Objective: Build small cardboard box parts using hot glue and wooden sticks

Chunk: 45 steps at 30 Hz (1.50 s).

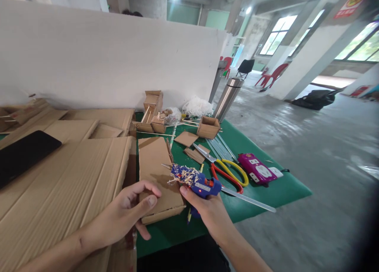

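Note:
My right hand (209, 209) is closed around a blue hot glue gun (204, 186). Its metal nozzle points left, over a flat cardboard box (155, 155). Pale shreds cover the gun's front, a small red light glows on its side, and a clear glue stick (251, 199) sticks out behind. At the near left corner of the box is my left hand (127, 209), thumb and forefinger curved over the top with a gap between them. One lower finger shows below the box edge; whether it presses the box I cannot tell.
Scissors (217, 161) with red and yellow handles lie right of the box. Beyond are a purple power strip (257, 168), clear glue sticks (220, 147), an open cardboard box (208, 128) and a steel flask (228, 98). Cardboard sheets (97, 177) with a black phone (28, 153) cover the left.

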{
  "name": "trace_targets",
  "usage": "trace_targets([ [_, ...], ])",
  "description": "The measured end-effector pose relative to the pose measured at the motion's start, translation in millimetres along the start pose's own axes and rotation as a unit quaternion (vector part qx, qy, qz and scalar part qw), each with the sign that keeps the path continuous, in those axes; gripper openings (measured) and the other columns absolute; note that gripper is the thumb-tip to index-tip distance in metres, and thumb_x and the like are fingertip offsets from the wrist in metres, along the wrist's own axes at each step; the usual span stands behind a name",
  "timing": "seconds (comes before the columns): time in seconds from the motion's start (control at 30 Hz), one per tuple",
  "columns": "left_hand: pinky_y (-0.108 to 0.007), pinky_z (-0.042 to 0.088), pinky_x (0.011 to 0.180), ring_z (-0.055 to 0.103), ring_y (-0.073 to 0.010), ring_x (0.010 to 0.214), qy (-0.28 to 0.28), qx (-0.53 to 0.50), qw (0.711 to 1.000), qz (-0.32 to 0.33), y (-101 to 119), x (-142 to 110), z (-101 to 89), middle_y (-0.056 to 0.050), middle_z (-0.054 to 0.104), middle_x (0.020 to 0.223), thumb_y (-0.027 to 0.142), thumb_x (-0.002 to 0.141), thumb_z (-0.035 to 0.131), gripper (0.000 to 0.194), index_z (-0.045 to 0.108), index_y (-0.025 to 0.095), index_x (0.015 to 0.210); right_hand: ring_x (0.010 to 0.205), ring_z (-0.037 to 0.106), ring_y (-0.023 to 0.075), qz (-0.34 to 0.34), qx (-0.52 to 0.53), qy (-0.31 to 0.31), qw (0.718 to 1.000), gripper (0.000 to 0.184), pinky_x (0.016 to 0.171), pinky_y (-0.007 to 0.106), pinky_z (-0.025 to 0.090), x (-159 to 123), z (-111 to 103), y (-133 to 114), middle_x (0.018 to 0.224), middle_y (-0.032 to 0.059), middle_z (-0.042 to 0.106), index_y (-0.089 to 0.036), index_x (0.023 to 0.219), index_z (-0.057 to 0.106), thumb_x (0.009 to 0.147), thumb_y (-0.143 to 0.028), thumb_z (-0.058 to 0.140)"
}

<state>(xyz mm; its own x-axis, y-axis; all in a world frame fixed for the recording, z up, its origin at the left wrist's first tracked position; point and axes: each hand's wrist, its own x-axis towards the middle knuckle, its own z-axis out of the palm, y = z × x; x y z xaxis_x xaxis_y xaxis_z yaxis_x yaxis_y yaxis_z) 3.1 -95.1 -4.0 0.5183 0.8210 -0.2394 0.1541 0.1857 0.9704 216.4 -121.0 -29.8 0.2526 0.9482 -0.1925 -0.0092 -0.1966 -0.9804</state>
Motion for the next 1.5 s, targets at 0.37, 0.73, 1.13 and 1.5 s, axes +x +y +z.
trace_targets([
  [0.37, -0.014, 0.055, 0.038, 0.046, -0.0062, 0.053, -0.004, -0.005, 1.0, -0.003, -2.7, -1.1, -1.1, 0.006, 0.035, 0.075, 0.059, 0.087, 0.061, 0.036, 0.056, 0.025, 0.095, 0.109, 0.066, 0.0341, 0.01, 0.017, 0.008, 1.0, 0.049, 0.097, 0.044, 0.05, 0.5, -3.9, 3.0, 0.107, 0.0088, 0.077, -0.018, 0.1, 0.077, 0.064, -0.051, 0.082],
  [0.73, -0.017, 0.058, 0.04, 0.046, -0.0055, 0.049, 0.001, -0.001, 1.0, -0.004, -3.7, -2.6, 0.3, 0.008, 0.032, 0.072, 0.061, 0.087, 0.06, 0.037, 0.055, 0.024, 0.095, 0.106, 0.068, 0.0332, 0.019, 0.068, 0.004, 0.998, 0.042, 0.096, 0.043, 0.052, -1.9, -3.1, 0.9, 0.101, 0.0075, 0.078, -0.019, 0.093, 0.079, 0.064, -0.048, 0.084],
  [1.13, -0.016, 0.054, 0.037, 0.047, -0.0048, 0.049, -0.004, 0.012, 1.0, -0.017, 1.2, -1.4, 0.0, 0.006, 0.038, 0.078, 0.063, 0.086, 0.059, 0.04, 0.056, 0.025, 0.097, 0.11, 0.066, 0.0352, 0.023, 0.044, 0.01, 0.999, 0.046, 0.099, 0.047, 0.05, -0.2, -3.5, 0.7, 0.106, 0.0089, 0.077, -0.019, 0.095, 0.079, 0.063, -0.052, 0.083],
  [1.5, -0.017, 0.057, 0.039, 0.049, -0.0057, 0.052, -0.004, 0.014, 1.0, -0.009, 0.2, -1.0, -0.4, 0.005, 0.038, 0.08, 0.061, 0.086, 0.06, 0.04, 0.056, 0.023, 0.096, 0.109, 0.066, 0.0359, 0.017, 0.022, 0.015, 1.0, 0.046, 0.099, 0.048, 0.049, 0.1, -3.7, 5.1, 0.106, 0.0092, 0.076, -0.02, 0.093, 0.08, 0.062, -0.054, 0.083],
])
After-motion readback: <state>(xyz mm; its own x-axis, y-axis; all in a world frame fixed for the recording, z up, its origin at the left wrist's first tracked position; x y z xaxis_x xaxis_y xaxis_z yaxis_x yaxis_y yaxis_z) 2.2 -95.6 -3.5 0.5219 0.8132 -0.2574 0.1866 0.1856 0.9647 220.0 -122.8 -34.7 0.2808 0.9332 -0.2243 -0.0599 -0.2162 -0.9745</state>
